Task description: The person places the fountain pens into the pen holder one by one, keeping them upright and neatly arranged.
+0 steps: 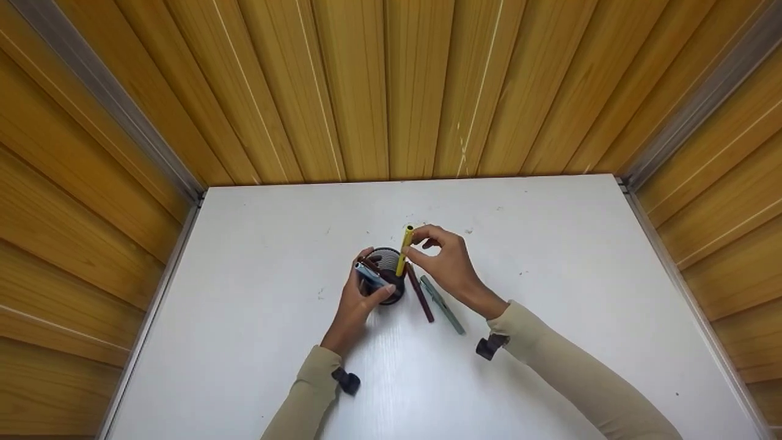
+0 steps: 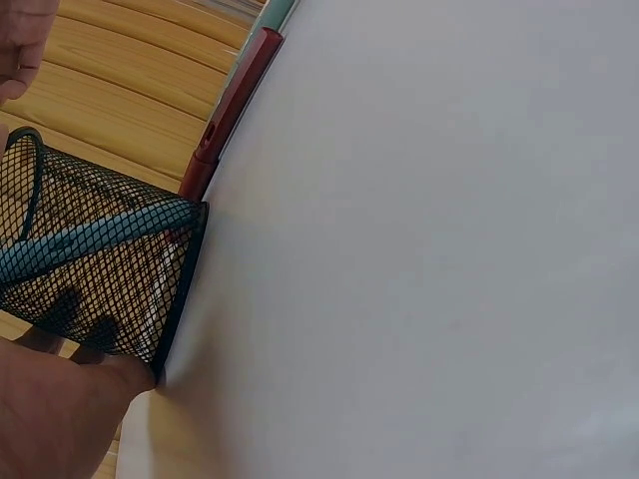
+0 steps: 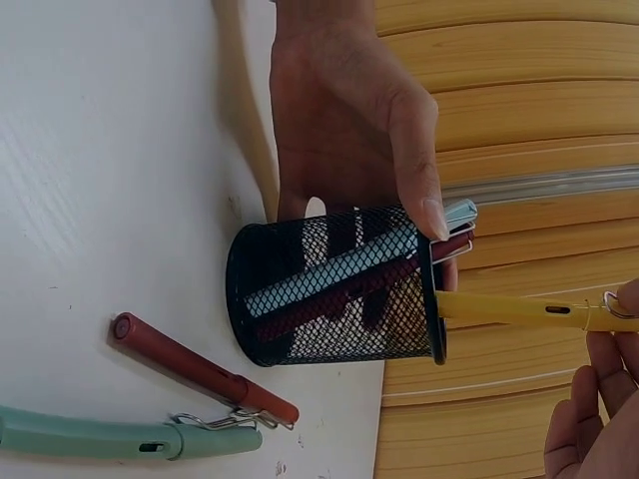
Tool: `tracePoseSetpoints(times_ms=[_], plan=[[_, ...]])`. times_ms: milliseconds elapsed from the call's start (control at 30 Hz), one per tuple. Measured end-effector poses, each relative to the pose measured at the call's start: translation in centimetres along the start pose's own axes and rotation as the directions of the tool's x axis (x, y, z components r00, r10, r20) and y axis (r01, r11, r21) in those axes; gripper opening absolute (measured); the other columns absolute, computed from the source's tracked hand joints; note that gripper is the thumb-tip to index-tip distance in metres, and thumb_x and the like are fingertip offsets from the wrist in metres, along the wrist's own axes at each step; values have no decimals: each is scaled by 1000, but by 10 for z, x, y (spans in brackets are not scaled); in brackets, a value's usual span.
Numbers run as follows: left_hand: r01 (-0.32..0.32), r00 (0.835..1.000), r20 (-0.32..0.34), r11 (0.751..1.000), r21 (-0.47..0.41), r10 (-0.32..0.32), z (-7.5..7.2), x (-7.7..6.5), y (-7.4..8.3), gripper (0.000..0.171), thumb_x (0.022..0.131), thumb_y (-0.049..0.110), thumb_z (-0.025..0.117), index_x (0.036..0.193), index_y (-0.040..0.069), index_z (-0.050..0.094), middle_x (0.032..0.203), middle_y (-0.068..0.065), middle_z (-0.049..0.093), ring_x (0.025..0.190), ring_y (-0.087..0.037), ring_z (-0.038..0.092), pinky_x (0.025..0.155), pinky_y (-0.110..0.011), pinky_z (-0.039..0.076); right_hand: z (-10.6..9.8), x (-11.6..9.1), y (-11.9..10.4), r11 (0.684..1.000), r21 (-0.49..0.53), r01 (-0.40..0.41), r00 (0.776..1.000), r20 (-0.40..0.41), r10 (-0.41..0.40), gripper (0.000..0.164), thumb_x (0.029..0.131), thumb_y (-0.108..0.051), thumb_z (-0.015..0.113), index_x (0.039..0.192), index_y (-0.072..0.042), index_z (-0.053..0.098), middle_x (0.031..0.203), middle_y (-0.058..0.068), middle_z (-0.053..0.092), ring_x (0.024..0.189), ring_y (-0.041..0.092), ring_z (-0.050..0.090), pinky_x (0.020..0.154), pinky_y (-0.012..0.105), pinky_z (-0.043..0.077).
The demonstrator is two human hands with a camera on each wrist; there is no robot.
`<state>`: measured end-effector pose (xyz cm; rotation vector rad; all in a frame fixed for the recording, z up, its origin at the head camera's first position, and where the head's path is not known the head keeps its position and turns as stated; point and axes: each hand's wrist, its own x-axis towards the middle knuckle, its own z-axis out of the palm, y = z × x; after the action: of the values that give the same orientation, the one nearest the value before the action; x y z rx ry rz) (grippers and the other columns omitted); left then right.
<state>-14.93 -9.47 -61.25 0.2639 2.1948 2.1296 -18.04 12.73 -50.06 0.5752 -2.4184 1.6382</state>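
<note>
The yellow pen (image 3: 519, 311) is hovering with its lower end just inside the rim of the black mesh pen cup (image 3: 334, 289), which is standing on the white table (image 1: 550, 256). The right hand (image 1: 443, 260) is pinching the pen's upper end between its fingertips (image 3: 609, 344). The left hand (image 1: 360, 299) is wrapping around the cup, thumb over the rim. Inside, a blue pen (image 3: 339, 267) and a dark red pen (image 3: 344, 294) are leaning. Just beside the cup, a red pen (image 3: 200, 369) and a green pen (image 3: 110, 435) are lying flat.
</note>
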Motion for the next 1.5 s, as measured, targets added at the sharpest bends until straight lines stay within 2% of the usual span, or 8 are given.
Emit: tracePoseSetpoints(times_ms=[133,333,433,633,800,967,1367,1500], plan=[[8,1000,-4,1000,6,-8,1,-1,1,90,100,29,82,173,26,30,165,-11,49,153,-29,47,126,-55,35,5,-2,4,1000,-1,-9,1000,21,9,18,97,-14,86,114,-11,81,108,0,76,106,30,70,96,48,56],[24,1000,-13,999,26,-24,1,-2,3,89,99,32,82,173,31,31,165,-7,49,152,-27,48,125,-54,36,14,-6,13,1000,9,-21,999,45,21,18,97,-16,87,113,-12,82,107,0,77,105,29,71,95,46,56],[25,1000,-10,1000,16,-25,0,-2,2,89,100,32,82,173,30,32,165,-7,49,151,-28,48,125,-55,36,17,-8,18,999,3,-33,998,55,33,16,97,-16,87,111,-13,81,105,-1,77,104,31,71,95,47,56],[2,1000,6,1000,-17,-1,0,-1,1,89,101,28,81,173,27,30,165,-9,49,148,-28,52,121,-50,42,23,-11,24,999,-16,-52,996,65,53,14,96,-14,87,108,-12,80,103,-2,77,101,24,70,94,49,55],[-15,1000,21,1000,-28,16,0,0,1,88,102,26,81,173,27,30,165,-10,49,146,-27,55,118,-46,46,26,-13,29,998,-37,-52,997,55,54,15,94,-12,88,107,-11,81,103,-1,77,105,24,68,95,53,53],[-26,999,19,1000,-12,26,-1,0,1,89,102,27,81,174,22,29,164,-10,50,147,-27,54,120,-48,44,29,-13,31,998,-42,-44,998,49,46,16,93,-10,89,107,-10,81,103,0,79,105,24,67,95,54,53],[-17,1000,7,1000,-12,17,-1,-1,0,90,101,29,82,174,21,30,164,-8,51,148,-25,52,122,-50,41,30,-15,32,998,-52,-21,999,39,23,17,91,-7,89,106,-8,81,103,1,78,106,23,66,95,59,53],[-22,1000,5,1000,-9,22,-1,0,1,91,100,28,82,174,17,29,162,-9,52,147,-25,53,122,-49,42,26,-16,33,998,-56,-23,999,34,25,18,92,-8,89,108,-9,81,105,0,78,108,23,66,97,58,53]])
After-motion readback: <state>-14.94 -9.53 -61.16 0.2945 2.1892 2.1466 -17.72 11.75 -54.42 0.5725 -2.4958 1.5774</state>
